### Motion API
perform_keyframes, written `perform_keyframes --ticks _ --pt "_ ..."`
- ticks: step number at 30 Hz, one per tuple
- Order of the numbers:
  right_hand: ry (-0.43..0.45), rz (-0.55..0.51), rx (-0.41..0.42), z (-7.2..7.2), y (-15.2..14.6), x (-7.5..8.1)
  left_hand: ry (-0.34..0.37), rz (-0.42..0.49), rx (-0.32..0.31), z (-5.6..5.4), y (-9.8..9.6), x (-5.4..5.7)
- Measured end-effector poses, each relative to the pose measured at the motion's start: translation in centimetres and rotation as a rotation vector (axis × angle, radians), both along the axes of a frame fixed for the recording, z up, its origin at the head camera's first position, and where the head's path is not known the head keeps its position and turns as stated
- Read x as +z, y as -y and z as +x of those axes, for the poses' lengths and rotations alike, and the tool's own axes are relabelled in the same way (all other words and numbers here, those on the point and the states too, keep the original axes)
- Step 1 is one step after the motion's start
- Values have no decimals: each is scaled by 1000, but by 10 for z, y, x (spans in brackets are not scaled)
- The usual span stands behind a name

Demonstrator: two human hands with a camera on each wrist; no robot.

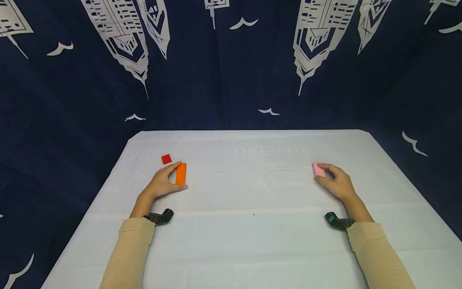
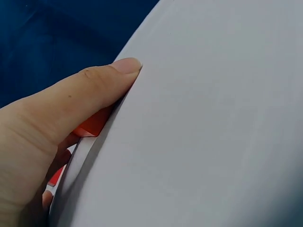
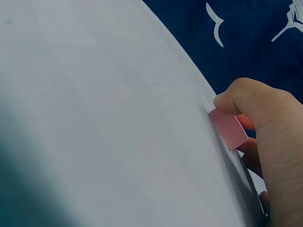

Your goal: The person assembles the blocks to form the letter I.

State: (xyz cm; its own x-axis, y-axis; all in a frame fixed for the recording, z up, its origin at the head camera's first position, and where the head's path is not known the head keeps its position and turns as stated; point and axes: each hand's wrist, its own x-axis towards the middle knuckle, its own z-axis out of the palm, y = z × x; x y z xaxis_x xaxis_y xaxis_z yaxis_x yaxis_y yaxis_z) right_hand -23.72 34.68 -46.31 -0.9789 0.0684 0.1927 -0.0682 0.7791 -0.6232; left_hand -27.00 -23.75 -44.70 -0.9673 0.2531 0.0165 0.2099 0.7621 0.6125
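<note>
At the left of the head view, my left hand (image 1: 163, 182) holds an orange rectangular block (image 1: 181, 174) by its two ends, thumb at the near end and a fingertip at the far one. The thumb hides much of that block (image 2: 94, 124) in the left wrist view. Just beyond these fingers a small red block (image 1: 166, 159) lies on the table. On the right side, my right hand (image 1: 337, 182) pinches a pink block (image 1: 319, 170) between thumb and fingers. The pink block's (image 3: 228, 128) flat face shows in the right wrist view, low over the white surface.
A white cloth-covered table (image 1: 245, 224) spreads between and in front of both hands. Behind it hangs a dark blue curtain (image 1: 223, 80) printed with white buildings and birds. Dark wrist devices (image 1: 160, 216) sit on both forearms.
</note>
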Motion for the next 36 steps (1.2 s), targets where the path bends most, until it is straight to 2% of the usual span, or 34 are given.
perform_keyframes --ticks 10,27,36 --pt "-8 2 -3 0 1 -1 -43 28 0 -1 -1 -3" --pt "1 3 1 0 1 0 -124 50 -11 -3 -20 7" --pt "12 -6 -6 1 1 0 -166 36 -32 -4 -27 7"
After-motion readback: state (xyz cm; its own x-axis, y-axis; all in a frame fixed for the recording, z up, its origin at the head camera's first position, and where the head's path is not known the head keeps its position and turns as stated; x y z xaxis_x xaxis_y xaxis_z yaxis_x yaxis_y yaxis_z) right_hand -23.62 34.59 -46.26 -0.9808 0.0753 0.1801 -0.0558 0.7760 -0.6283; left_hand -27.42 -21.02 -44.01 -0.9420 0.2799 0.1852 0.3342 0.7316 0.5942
